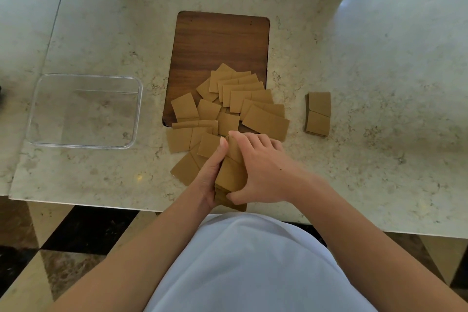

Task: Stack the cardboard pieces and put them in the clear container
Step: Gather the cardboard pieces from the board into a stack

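both hands grip one stack (231, 175) of cardboard pieces at the near edge of the marble worktop (379, 58). the left hand (211, 175) clasps its left side, thumb up along the edge; the right hand (255, 172) closes over the top and right side, thumb at the near end. loose pieces (243, 104) lie fanned and overlapping just beyond the hands, partly on a dark wooden board (217, 40), partly on the worktop. a small pile (318, 114) sits apart to the right. the clear container (84, 110) stands empty, well to the left.
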The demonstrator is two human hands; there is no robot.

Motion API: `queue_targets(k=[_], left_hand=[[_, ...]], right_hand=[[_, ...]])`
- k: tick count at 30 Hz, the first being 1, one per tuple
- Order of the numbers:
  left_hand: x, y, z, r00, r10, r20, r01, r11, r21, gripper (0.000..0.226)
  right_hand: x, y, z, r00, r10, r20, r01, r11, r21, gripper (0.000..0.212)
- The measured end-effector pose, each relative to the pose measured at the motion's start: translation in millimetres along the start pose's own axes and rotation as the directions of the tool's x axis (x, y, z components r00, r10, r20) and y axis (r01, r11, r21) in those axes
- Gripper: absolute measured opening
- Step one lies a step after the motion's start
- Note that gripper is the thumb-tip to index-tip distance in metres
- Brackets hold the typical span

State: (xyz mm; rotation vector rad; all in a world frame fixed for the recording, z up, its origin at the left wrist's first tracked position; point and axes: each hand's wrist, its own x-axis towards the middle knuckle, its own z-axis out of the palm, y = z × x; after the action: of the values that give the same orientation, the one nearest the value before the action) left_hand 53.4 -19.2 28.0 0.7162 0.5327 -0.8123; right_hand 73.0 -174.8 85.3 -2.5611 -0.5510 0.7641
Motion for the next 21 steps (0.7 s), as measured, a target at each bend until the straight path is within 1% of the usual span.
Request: queue_targets(k=[2,4,6,8,9,10,13,15,17,19,21], left_hand=[[-1,-1,-7,1.000,-0.010,0.014,0.010,1.000,-0.015,0.071],[-2,-4,-13,0.999,-0.040,0.025,0.041,0.999,-0.021,0.068],[-1,-4,-13,0.997,-0.057,0.043,0.059,0.997,-0.045,0.063],[3,1,-7,0.996,-0.042,0.078,0.050,0.994,-0.096,0.057],[6,4,-3,0.996,-0.032,0.086,0.042,0.993,-0.114,0.055],[11,7,0,0.997,-0.025,0.079,0.034,0.992,-0.122,0.056],[25,11,10,0.999,-0.023,0.043,0.028,0.991,-0.133,0.068],[32,12,14,0.999,-0.031,0.025,0.034,0.992,-0.118,0.067],[35,16,13,0.999,-0.027,0.030,0.030,0.995,-0.093,0.067],[36,18,8,0.999,-0.025,0.038,0.028,0.996,-0.085,0.072],[36,16,5,0.998,-0.027,0.063,0.035,0.991,-0.127,0.069]], right_hand=[[3,0,2,1.000,-0.005,-0.002,0.005,1.000,0.019,0.118],[5,3,1,0.999,-0.016,0.039,0.015,1.000,0.027,0.118],[9,9,-4,0.991,-0.010,0.136,-0.001,0.996,0.084,0.126],[16,16,-13,0.971,0.016,0.237,-0.067,0.976,0.207,0.135],[20,18,-17,0.965,0.018,0.261,-0.080,0.970,0.229,0.136],[25,20,-19,0.962,0.010,0.274,-0.069,0.976,0.207,0.138],[35,19,-18,0.962,-0.034,0.270,0.020,0.998,0.058,0.143],[39,17,-14,0.976,-0.045,0.213,0.039,0.999,0.031,0.141],[41,16,-11,0.984,-0.054,0.172,0.044,0.997,0.057,0.135],[41,16,-10,0.984,-0.059,0.166,0.039,0.992,0.118,0.128],[41,18,-11,0.985,-0.056,0.165,0.025,0.982,0.189,0.120]])
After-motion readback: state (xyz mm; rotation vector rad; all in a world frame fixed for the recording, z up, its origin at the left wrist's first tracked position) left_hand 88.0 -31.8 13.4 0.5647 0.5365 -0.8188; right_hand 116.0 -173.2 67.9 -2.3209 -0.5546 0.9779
